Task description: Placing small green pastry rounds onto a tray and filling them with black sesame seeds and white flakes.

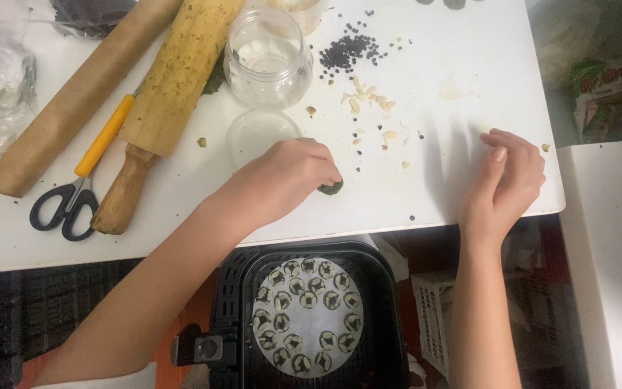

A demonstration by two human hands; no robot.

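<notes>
Head view, left hand (289,173) curled, fingertips pinching a small dark green disc (331,188) on the white bench (455,130), right hand (507,180) loosely curled, holding nothing, resting near the bench edge, glass jar (268,57) behind, black basket (368,288) of discs below

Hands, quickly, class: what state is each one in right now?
Left hand: fingers closed on a dark green piece on the table.
Right hand: loosely curled, holding nothing.
</notes>
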